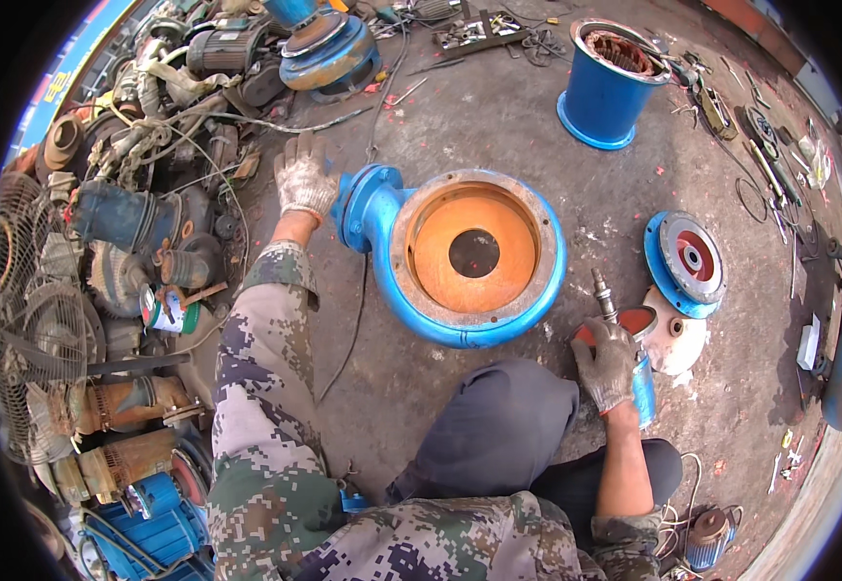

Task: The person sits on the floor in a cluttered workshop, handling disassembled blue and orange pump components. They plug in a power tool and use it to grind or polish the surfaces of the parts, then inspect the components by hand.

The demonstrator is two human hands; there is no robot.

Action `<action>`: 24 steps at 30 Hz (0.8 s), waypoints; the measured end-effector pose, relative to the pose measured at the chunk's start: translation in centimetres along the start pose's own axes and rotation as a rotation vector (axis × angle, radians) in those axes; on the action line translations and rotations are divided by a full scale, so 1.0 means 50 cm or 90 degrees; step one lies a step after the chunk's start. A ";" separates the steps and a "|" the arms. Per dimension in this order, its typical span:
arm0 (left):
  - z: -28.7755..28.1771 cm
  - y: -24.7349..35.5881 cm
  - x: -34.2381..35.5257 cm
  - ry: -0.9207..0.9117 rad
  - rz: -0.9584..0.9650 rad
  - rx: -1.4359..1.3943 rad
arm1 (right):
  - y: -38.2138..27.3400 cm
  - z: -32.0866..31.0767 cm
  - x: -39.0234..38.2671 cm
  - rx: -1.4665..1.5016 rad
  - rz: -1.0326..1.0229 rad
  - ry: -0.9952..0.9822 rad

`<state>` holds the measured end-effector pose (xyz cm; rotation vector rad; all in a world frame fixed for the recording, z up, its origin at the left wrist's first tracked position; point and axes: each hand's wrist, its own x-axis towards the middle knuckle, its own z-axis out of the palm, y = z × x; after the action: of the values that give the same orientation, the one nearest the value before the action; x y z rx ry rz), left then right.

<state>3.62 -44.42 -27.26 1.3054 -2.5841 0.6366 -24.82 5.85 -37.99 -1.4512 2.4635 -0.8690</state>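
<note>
A blue pump casing (474, 334) lies on the ground in front of me, its round orange-brown inside facing up with a dark hole in the middle. At its side outlet flange (353, 208), my left hand (303, 179), in a grey work glove, is beside the flange with fingers stretched out and holds nothing. My right hand (607, 366), also gloved, has its fingers curled over a red and blue part with a metal shaft (603, 295) sticking up. The hand hides much of that part. Against it lies a whitish round cover (677, 339).
A blue flanged disc with a red centre (692, 254) lies at the right. Farther off stands a blue motor housing (607, 102) with copper windings. Old motors and pump parts (131, 218) are heaped along the left. Tools and cables (774, 169) lie at the far right.
</note>
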 end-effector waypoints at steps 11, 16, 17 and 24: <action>0.039 -0.080 0.073 -0.130 -0.113 -0.131 | -0.025 0.071 0.014 0.215 0.088 -0.066; 0.048 -0.071 0.046 -0.117 -0.116 -0.128 | -0.040 0.162 0.033 0.371 0.220 -0.115; 0.046 -0.100 0.025 -0.093 -0.112 -0.100 | -0.066 0.170 0.039 0.441 0.270 -0.164; 0.005 -0.147 -0.126 -0.133 -0.078 -0.055 | -0.045 0.244 0.072 0.530 0.286 -0.087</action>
<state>13.27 -43.82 -27.49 1.5625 -2.6299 0.3823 -20.04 -2.88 -46.19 -0.6145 1.8233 -1.3756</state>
